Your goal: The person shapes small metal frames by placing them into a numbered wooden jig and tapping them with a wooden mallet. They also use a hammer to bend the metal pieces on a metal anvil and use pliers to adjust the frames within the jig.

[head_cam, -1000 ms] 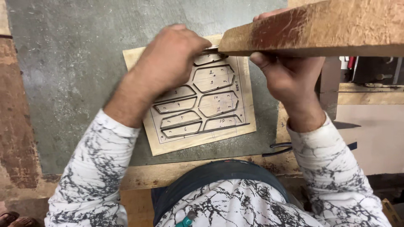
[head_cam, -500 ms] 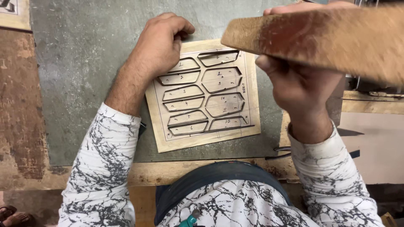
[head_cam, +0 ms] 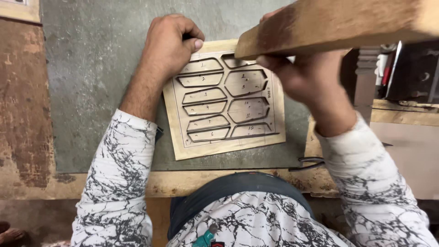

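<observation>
A pale wooden board point(head_cam: 224, 148) with several long six-sided metal outlines set in it lies on a grey slab point(head_cam: 91, 68). My left hand point(head_cam: 171, 43) rests on the board's top left corner, fingers curled, thumb pressed on the wood; something dark shows under the fingers, too hidden to name. My right hand point(head_cam: 299, 75) grips a thick, worn wooden block point(head_cam: 338, 23) and holds it raised above the board's top right corner. The block hides that corner.
A rusty brown surface point(head_cam: 20, 105) lies left of the slab. A wooden edge point(head_cam: 183, 183) runs along the front. Dark metal handles point(head_cam: 306, 162) lie at the slab's right front. Tools and boxes point(head_cam: 402, 73) crowd the far right.
The view has shifted, so the board sits more central. My left hand has slid from the board's middle to its top left corner. The block in my right hand has risen.
</observation>
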